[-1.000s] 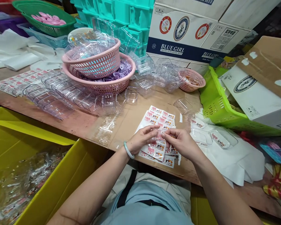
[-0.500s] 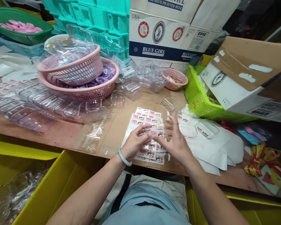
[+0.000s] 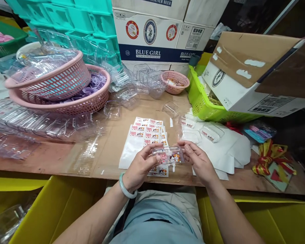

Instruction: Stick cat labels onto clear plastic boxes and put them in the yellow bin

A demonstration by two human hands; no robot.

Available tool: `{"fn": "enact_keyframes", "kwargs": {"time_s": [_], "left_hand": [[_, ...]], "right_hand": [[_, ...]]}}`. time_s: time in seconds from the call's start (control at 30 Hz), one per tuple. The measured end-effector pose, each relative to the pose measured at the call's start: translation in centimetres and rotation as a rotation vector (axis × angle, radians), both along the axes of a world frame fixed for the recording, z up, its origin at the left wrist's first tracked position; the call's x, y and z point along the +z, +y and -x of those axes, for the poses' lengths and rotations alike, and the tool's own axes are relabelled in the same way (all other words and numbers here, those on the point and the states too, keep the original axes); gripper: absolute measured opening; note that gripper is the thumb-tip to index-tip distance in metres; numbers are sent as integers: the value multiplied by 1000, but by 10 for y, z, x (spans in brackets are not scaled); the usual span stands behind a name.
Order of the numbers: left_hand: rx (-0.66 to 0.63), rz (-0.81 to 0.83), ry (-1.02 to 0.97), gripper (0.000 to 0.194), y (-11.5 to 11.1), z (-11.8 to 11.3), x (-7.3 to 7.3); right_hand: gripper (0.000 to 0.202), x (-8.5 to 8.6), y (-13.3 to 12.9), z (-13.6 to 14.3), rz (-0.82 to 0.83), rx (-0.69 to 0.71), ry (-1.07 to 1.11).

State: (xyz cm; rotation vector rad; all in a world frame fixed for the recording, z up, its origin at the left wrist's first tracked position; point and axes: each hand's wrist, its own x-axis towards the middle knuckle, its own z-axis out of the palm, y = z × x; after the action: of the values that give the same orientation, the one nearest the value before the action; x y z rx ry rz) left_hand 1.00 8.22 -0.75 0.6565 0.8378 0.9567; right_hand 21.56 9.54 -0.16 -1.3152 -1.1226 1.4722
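Between my hands is a small clear plastic box (image 3: 168,156) with a cat-and-dog sticker on its face. My left hand (image 3: 139,166) grips its left end, thumb on the front. The fingers of my right hand (image 3: 197,159) pinch its right end. Beneath and behind the box lie sticker sheets (image 3: 152,130) printed with the same cats and pink lettering, on a cardboard-covered table (image 3: 109,149). Right of them, a stickered clear box (image 3: 211,134) and other clear pieces rest on white paper sheets (image 3: 231,152).
Pink baskets (image 3: 63,106) with clear plastic and purple pieces stand at left, beside rows of clear shells (image 3: 40,118). A small pink basket (image 3: 175,83) sits at the back. A lime-green crate (image 3: 208,108) holds a tilted carton (image 3: 244,84). Yellow bins (image 3: 58,210) flank my lap.
My right hand has come down from a raised, spread pose to hold the box's right end. The stickered face now shows clearly. The view has shifted to the right.
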Motion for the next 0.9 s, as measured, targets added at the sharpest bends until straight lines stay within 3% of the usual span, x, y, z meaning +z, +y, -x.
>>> {"fn": "enact_keyframes", "kwargs": {"time_s": [0.27,0.4,0.57,0.67,0.73,0.8,0.83,0.9], "left_hand": [[7,65,-1,39,-6,-8,-8],[-8,65,44,37,-7,-12,-14],[-113,-45,51,38,-7,-23,-21],[-132,-256,143,41,-3,-23,-19],[-73,-464,383,44,8,-12,-20],[77,-588,778,48,24,11,-26],[163,-584,994,52,33,26,-31],[252,-465,1346,61,50,54,-40]], "right_hand": [[38,-8,-9,-4,43,16,22],[43,-12,-12,0,20,94,-131],[36,0,-11,-6,-50,284,-318],[34,10,-2,-22,-144,336,-388],[36,9,11,-44,-325,169,-521],[44,-3,32,-76,-567,-224,-708],[52,-12,44,-94,-680,-433,-802],[60,-33,68,-129,-726,-633,-1026]]}}
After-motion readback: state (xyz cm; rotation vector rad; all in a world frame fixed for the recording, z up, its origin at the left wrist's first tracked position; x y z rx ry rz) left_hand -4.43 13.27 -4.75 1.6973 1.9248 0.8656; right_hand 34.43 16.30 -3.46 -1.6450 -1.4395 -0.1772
